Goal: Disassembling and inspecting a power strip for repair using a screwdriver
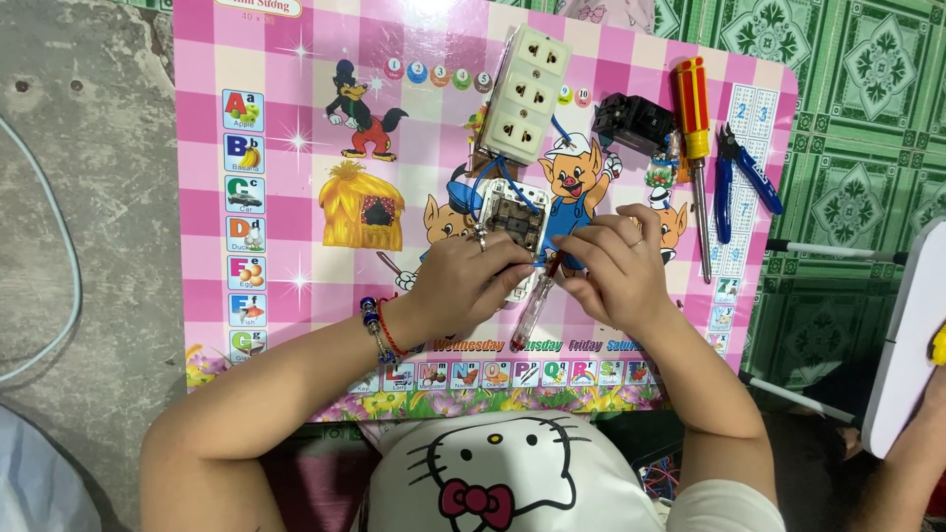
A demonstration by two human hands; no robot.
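Note:
My left hand grips a white switch housing lying on a pink cartoon-printed board. My right hand holds a small clear-handled screwdriver, its tip at the housing's right side. Blue wires run from the housing up to a white triple socket block resting face up just above it.
A black electrical part, a red-and-yellow screwdriver and blue-handled pliers lie on the board's right side. Green patterned flooring lies right, grey concrete with a white cable left. Another person's hand holds a white board at right.

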